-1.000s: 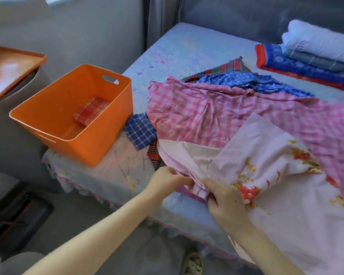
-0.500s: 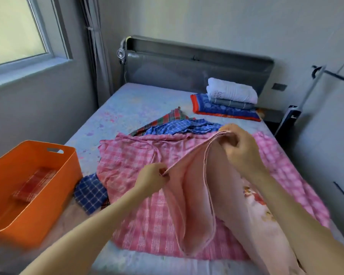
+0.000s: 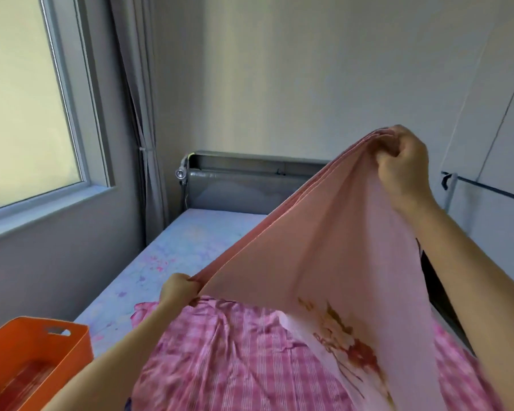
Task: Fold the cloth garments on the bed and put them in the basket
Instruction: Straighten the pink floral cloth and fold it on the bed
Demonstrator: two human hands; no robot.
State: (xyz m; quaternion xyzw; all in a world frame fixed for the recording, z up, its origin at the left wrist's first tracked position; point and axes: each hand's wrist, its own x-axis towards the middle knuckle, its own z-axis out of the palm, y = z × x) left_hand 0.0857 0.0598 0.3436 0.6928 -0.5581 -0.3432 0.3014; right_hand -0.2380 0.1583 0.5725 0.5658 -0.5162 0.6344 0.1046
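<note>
My right hand (image 3: 404, 170) has gone up high at 1 o'clock since half a second ago, fingers bunched tight round the edge of the pink cloth (image 3: 324, 262). Left hand (image 3: 177, 289) stays low at 7 o'clock, fingers pinching the same edge. That edge is now pulled taut on a slant between the two hands, and the cloth hangs off it, clear of the bed at the top, flower print trailing at 5 o'clock. So the cloth is being spread out in the air, and I judge the fold itself is not yet started.

Under it lies the checked cloth (image 3: 235, 357), crumpled on the bed (image 3: 190, 238), still to fold. The basket (image 3: 57, 345) sits at 8 o'clock on the bed's near corner, something red-checked inside, blurred. Window (image 3: 27, 99) at 10 o'clock, curtain (image 3: 140, 129) beside it, headboard (image 3: 235, 185) at 12.

In the way: the lifted cloth hides the right half of the bed, so I can't see what lies there. The checked cloth takes up the flat space I'd need to lay this one down.
</note>
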